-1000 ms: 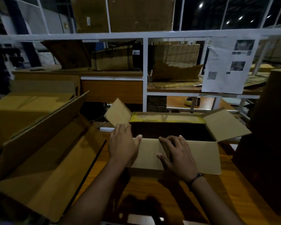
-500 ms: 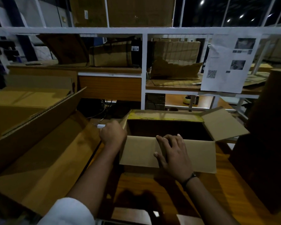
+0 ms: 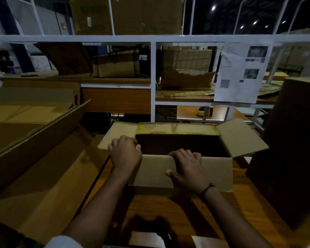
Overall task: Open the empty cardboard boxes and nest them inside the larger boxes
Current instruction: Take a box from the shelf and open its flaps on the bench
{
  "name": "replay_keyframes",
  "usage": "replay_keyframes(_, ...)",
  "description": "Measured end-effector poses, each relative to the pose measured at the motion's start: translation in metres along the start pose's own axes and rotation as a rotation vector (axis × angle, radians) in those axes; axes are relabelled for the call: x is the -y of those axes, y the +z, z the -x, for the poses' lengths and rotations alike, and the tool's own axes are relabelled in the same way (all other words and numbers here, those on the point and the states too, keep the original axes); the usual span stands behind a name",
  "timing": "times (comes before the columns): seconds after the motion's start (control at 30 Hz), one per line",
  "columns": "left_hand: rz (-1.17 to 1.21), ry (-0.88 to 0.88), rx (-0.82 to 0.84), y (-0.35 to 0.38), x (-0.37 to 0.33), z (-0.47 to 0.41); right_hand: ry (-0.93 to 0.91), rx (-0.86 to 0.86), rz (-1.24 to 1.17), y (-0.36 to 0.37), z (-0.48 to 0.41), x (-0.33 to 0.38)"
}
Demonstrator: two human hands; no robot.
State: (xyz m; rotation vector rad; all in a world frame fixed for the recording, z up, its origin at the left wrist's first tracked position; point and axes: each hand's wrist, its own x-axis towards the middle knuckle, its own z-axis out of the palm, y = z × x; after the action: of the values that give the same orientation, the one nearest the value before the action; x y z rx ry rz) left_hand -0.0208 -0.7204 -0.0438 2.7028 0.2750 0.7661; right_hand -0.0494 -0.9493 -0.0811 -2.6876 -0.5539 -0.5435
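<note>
A small open cardboard box [image 3: 179, 129] stands on the wooden table, its dark inside showing and all flaps folded outward. My left hand [image 3: 125, 154] is curled over the box's left flap [image 3: 115, 135], pressing it down and out. My right hand [image 3: 186, 167] grips the top fold of the near flap [image 3: 217, 172], fingers hooked over the edge into the opening. The right flap [image 3: 240, 136] sticks out to the right. A large open cardboard box [image 3: 43, 172] lies at my left, its long flap [image 3: 34, 136] raised.
A tall dark carton [image 3: 290, 154] stands close on the right. Behind the table is a white metal shelf frame [image 3: 152, 81] with more cartons and a hanging printed sheet [image 3: 240, 72]. Bare wooden table top [image 3: 168, 212] lies between me and the small box.
My left hand left the near flap, went to the left side flap and pushed it from upright to folded outward. My right hand stayed on the near flap.
</note>
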Motion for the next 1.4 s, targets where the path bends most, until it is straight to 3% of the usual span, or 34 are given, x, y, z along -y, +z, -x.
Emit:
replay_keyframes(0.23,0.199,0.211,0.429,-0.006,-0.032,0.014,-0.011,0.091,-0.002,-0.018,0.029,0.020)
replay_keyframes(0.3,0.179,0.252,0.399,-0.009,-0.037,0.011,-0.008,0.126,-0.004,-0.024,0.039,0.029)
replay_keyframes(0.53,0.270,0.332,0.070,-0.005,-0.057,-0.006,0.036,0.254,-0.058,-0.058,0.039,0.044)
replay_keyframes(0.77,0.056,0.503,0.123,0.018,-0.076,-0.055,0.053,0.086,-0.012,-0.072,-0.040,-0.005)
replay_keyframes(1.1,-0.018,0.521,0.192,0.068,-0.078,-0.074,0.094,0.020,0.277,-0.019,-0.117,-0.057)
replay_keyframes(1.4,0.000,0.516,0.179,0.089,-0.076,-0.079,0.026,-0.013,0.292,0.006,-0.142,-0.052)
